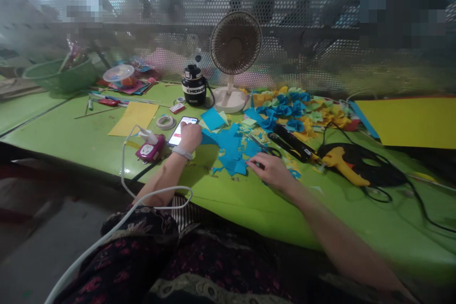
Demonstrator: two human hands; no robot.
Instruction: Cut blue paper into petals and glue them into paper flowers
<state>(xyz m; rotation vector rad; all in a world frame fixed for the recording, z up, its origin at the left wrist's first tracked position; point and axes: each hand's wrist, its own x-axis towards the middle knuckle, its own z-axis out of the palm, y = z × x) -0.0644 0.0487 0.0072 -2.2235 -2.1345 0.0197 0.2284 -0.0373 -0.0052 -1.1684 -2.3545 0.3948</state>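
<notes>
Here's the left forearm (160, 179), angling up the scene toward the far side, and the left hand (191, 137) sits back upward, knuckles bent. Over to the right, the right forearm (335, 225) slants in from the near right; the right hand (270, 169) hangs low, fingers (259, 157) bent, tips pointing left.

Around the wrist of the left hand (191, 137) is a pale band (182, 153); the left sleeve (142, 222) is dark with light flower shapes. Below the near edge of the green surface (231, 204), the clothes (221, 251) are almost black with pinky-red flowers; a brownish strip (199, 287) has round shapes on it.
</notes>
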